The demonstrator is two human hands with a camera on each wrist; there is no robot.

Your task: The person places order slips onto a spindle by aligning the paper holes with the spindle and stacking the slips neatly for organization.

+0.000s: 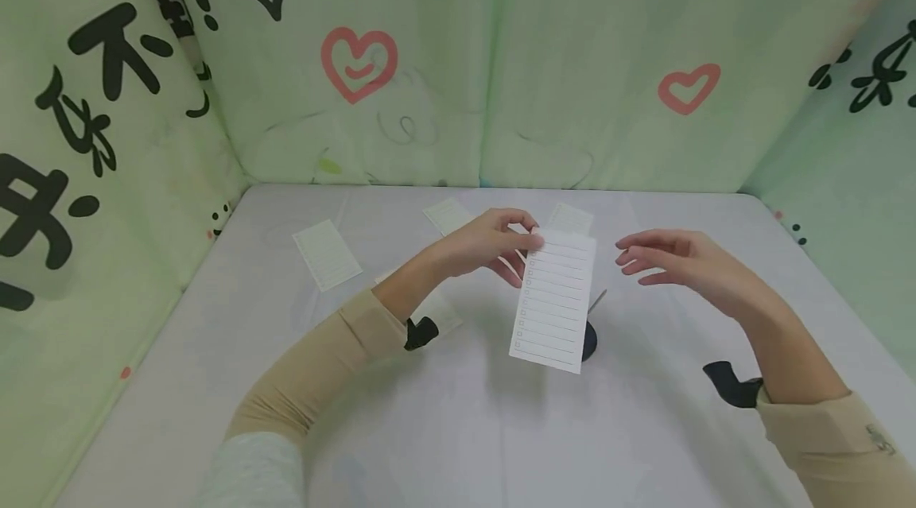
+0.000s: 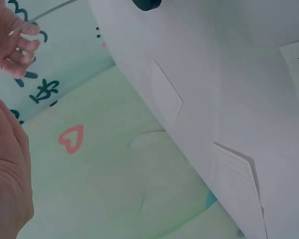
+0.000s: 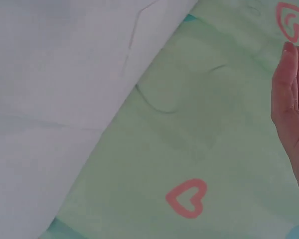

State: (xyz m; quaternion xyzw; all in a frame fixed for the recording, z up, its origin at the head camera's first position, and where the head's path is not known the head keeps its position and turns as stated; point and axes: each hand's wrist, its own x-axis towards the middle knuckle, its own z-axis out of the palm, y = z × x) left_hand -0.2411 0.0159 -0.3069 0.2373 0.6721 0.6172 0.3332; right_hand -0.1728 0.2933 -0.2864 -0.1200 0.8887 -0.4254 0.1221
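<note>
Hanging paper slip point(image 1: 554, 301) from left hand point(image 1: 487, 246)

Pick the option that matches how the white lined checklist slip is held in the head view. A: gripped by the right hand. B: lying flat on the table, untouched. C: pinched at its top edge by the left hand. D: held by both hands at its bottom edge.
C: the left hand pinches the top edge of the white lined checklist slip, which hangs above the table, while the right hand stays apart, fingers relaxed.
</note>
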